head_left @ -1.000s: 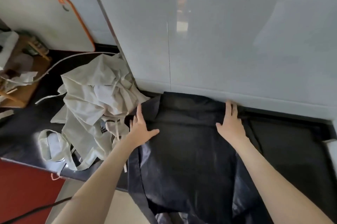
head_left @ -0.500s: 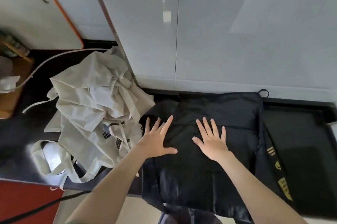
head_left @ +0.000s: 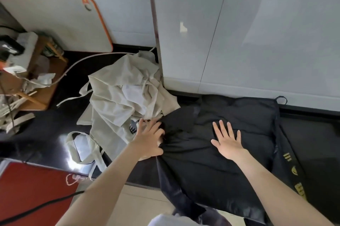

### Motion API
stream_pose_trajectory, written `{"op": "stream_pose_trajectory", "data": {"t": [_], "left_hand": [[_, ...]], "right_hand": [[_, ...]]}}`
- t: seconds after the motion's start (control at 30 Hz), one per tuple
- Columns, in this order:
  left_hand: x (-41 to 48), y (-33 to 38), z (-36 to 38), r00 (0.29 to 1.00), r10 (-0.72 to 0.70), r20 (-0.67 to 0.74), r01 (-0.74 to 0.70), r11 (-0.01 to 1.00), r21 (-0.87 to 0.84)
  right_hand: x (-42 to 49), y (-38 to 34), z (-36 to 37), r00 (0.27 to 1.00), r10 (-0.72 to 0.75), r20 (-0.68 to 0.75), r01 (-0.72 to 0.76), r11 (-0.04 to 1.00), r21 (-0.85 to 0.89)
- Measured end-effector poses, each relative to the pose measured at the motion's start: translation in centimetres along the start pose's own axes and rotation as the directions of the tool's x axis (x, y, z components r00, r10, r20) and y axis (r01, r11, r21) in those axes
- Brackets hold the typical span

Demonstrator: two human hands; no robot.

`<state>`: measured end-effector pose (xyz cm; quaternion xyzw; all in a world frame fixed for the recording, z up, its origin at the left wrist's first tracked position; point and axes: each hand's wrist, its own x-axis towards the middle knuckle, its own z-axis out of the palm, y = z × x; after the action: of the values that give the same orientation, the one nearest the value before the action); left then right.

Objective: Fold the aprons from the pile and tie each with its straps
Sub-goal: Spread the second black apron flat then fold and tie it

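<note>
Behind the black apron (head_left: 211, 170), filling the upper right: glossy white wall panels (head_left: 257, 41). Under the apron, a shiny black counter (head_left: 312, 143), bare to the apron's right. The black apron itself spread on that counter, folded over into a thick pad, near edge hanging off the front (lowest part out of frame). Touching its far left corner: a pile of beige aprons (head_left: 125, 100), crumpled, straps trailing away to the left. Farther left and back from the apron, a white board with an orange rim (head_left: 55, 23), standing upright. Left of the apron and nearer, a red surface (head_left: 33, 185). Well left of the apron, a wooden stand (head_left: 42, 93) cluttered with paper. On the apron's middle: right hand (head_left: 229, 143), released, flat, fingers spread, pressing down. At the apron's left edge: left hand (head_left: 149, 141), also unclenched, fingers stretched across the meeting of black and beige cloth, black fabric puckered beside the thumb. Along the apron's right side, a dark band with yellow print (head_left: 294, 170). At its far right corner, a small strap loop (head_left: 280, 99).
</note>
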<state>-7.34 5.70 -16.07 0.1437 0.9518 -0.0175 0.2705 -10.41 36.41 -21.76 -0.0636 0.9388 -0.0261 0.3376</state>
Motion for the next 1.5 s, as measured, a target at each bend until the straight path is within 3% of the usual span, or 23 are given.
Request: {"op": "stream_pose_trajectory", "data": {"t": [0.1, 0.2, 0.3, 0.33, 0.4, 0.47, 0.53, 0.6, 0.67, 0.87, 1.03, 1.17, 1.3, 1.43, 1.5], "left_hand": [[-0.3, 0.1, -1.2, 0.998, -0.060, -0.002, 0.060, 0.998, 0.011], [0.1, 3.7, -3.4, 0.963, -0.138, -0.232, 0.133, 0.990, -0.039], [1.5, 10.0, -4.3, 0.902, 0.005, -0.431, -0.038, 0.997, -0.069], [2.1, 12.2, -4.0, 0.909, 0.086, -0.409, -0.128, 0.989, -0.077], [3.6, 15.6, -2.4, 0.950, 0.218, -0.225, -0.256, 0.954, -0.155], [5.3, 17.3, -0.7, 0.965, 0.262, 0.009, -0.251, 0.934, -0.253], [7.2, 17.8, 0.9, 0.965, 0.236, 0.117, -0.207, 0.954, -0.219], [8.7, 18.0, 2.0, 0.971, 0.200, 0.135, -0.183, 0.975, -0.126], [9.3, 18.1, 2.4, 0.970, 0.186, 0.158, -0.171, 0.980, -0.105], [9.5, 16.6, 2.1, 0.969, 0.133, 0.207, -0.121, 0.990, -0.072], [9.1, 13.9, 1.6, 0.958, 0.027, 0.286, -0.015, 0.999, -0.045], [8.8, 13.2, 0.7, 0.941, -0.045, 0.336, 0.057, 0.998, -0.025], [9.0, 16.8, -1.1, 0.944, -0.133, 0.302, 0.144, 0.989, -0.014], [9.9, 23.3, -2.0, 0.992, 0.017, 0.122, 0.001, 0.989, -0.146], [10.6, 26.5, -1.9, 0.993, 0.078, 0.088, -0.063, 0.985, -0.163]], "right_hand": [[0.1, -0.6, 0.5, 0.998, -0.046, -0.033, 0.048, 0.998, 0.034], [0.1, -0.4, 0.3, 0.990, -0.109, -0.089, 0.124, 0.976, 0.179], [-0.7, 0.3, 0.1, 0.973, -0.142, -0.184, 0.198, 0.920, 0.338], [-1.1, 0.6, 0.1, 0.964, -0.128, -0.233, 0.205, 0.916, 0.344], [-1.9, 1.4, 0.3, 0.930, -0.064, -0.362, 0.179, 0.939, 0.294], [-3.0, 2.3, 0.6, 0.895, 0.043, -0.444, 0.058, 0.976, 0.212], [-4.3, 3.7, 0.9, 0.916, 0.185, -0.355, -0.116, 0.972, 0.206], [-5.6, 5.4, 1.8, 0.936, 0.307, -0.171, -0.252, 0.926, 0.282], [-6.8, 7.3, 2.9, 0.918, 0.380, -0.112, -0.336, 0.896, 0.291], [-8.8, 11.6, 4.5, 0.865, 0.463, -0.191, -0.457, 0.886, 0.077], [-9.7, 15.4, 5.6, 0.871, 0.353, -0.342, -0.389, 0.920, -0.042], [-10.9, 18.2, 4.9, 0.858, 0.415, -0.302, -0.461, 0.882, -0.098], [-11.5, 21.0, 3.7, 0.760, 0.586, -0.283, -0.558, 0.810, 0.181], [-11.5, 23.5, 3.6, 0.745, 0.632, -0.213, -0.538, 0.758, 0.369], [-11.5, 24.6, 3.4, 0.729, 0.666, -0.158, -0.491, 0.669, 0.558]]}}
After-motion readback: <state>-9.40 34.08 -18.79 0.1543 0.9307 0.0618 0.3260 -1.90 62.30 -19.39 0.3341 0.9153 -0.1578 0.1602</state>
